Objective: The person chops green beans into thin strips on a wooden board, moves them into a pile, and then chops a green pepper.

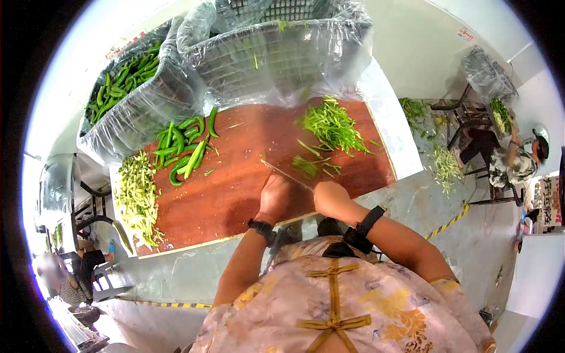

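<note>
Over the red-brown board [223,194], my right hand [335,200] is closed around the handle end of a thin knife [286,174], whose blade points up and left. My left hand [275,195] is by the blade with its fingers curled; whether they hold anything is hidden. Just beyond the blade lie small cut green pieces [305,167]. A larger pile of sliced green strips [334,126] sits at the board's back right. Whole green peppers [191,147] lie at the back left, beside a heap of pale green cut pieces [136,197] along the left edge.
Behind the board stand a plastic-lined crate [276,62] and another lined crate [141,120] with green peppers. On the right, a seated person [512,162] holds greens near chairs; greens [446,167] lie on the floor. Another person [70,285] sits at the lower left.
</note>
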A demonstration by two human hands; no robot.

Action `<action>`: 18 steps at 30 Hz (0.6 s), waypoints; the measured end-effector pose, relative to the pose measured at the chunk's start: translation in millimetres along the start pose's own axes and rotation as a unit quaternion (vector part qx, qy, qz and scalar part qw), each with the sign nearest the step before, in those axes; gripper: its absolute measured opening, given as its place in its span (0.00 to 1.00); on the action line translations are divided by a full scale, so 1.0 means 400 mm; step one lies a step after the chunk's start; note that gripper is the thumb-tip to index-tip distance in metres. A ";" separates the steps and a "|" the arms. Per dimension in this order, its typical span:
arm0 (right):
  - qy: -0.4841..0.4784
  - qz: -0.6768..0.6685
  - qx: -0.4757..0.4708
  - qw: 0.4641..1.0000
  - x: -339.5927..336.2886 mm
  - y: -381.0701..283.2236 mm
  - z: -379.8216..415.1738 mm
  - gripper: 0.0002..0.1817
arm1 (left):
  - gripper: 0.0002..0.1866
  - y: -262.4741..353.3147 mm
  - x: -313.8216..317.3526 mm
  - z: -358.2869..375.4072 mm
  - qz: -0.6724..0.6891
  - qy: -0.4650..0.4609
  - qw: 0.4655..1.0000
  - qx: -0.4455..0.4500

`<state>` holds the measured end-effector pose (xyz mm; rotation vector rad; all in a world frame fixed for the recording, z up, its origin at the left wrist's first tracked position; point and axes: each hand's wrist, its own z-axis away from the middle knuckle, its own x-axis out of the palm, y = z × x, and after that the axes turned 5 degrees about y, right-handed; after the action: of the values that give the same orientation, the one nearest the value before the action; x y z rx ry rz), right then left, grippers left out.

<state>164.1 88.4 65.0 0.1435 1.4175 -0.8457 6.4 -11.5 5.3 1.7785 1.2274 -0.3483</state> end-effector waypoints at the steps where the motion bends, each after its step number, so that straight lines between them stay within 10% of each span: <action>1: 0.001 0.001 -0.001 1.000 0.005 0.000 -0.002 0.09 | 0.09 -0.009 0.007 0.004 -0.001 0.002 1.000 0.001; 18: 0.089 -0.014 0.017 0.996 -0.041 0.057 0.008 0.16 | 0.10 0.039 -0.102 0.013 -0.054 0.071 0.995 -0.047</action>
<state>181.5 109.9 71.5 0.2309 1.5756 -0.8983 2.0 -41.1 37.6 1.6838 1.4221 -0.2252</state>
